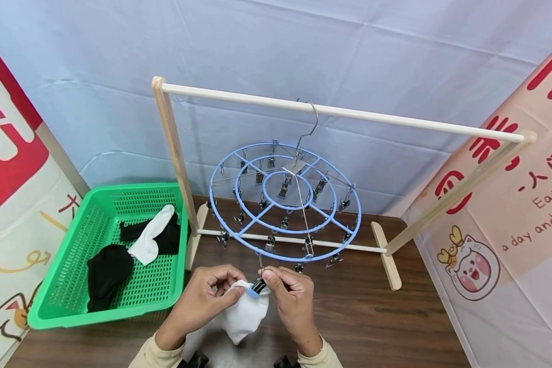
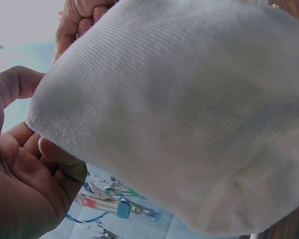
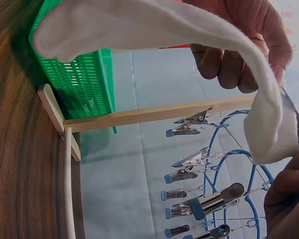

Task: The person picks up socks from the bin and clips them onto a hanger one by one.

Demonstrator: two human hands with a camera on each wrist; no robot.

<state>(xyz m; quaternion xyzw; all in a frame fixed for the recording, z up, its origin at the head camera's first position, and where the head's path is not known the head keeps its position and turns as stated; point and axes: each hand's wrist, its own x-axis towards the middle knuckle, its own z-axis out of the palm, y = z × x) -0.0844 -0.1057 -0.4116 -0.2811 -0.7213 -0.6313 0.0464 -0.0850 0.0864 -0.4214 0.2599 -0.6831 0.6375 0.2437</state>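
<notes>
As our left hand pinches a white sock, right hand a clip, head view alone shows black cloth, nine o'clock.

Reads to us as a staged laundry corner; we can't tell what building it's in. Creased pale-blue backdrop hangs beyond the hands; a left panel and a right panel flank them, both printed with cartoon animals and lettering. Under the hands, wood-grain bench. Just ahead on it, a drying rack with a round clip hanger; left of the hands, a green basket with black and white garments.
</notes>
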